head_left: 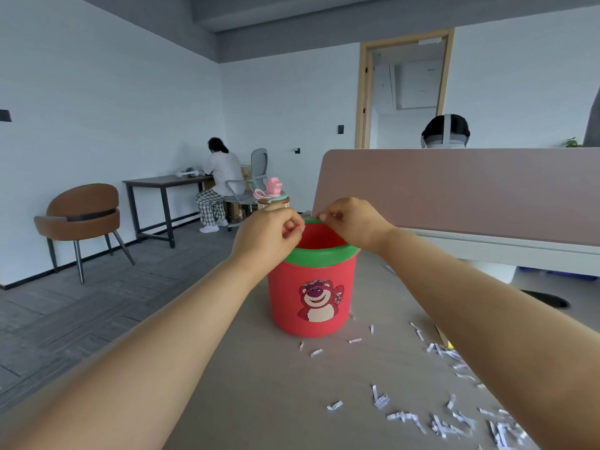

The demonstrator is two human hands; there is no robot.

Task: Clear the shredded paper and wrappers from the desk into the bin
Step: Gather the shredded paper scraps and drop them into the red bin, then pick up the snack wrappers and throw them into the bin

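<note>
1. White shredded paper (448, 423) lies scattered on the desk (259, 384), to the near right of the red bear-print bin (311, 297).
2. Left hand (269, 235) and right hand (350, 225) hover over the bin mouth, fingers curled into pinches. I cannot tell what they hold; probably dropping scraps in.

Grey desk (259, 384): red bin (311, 297), shredded paper (448, 420) scattered.

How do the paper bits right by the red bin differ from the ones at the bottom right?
The near-bin scraps are few and lie apart; the bottom-right scraps are many and overlap. The first sit close to the red bin, the second nearer the desk's front edge. Both are white shredded strips on the desk.
</note>
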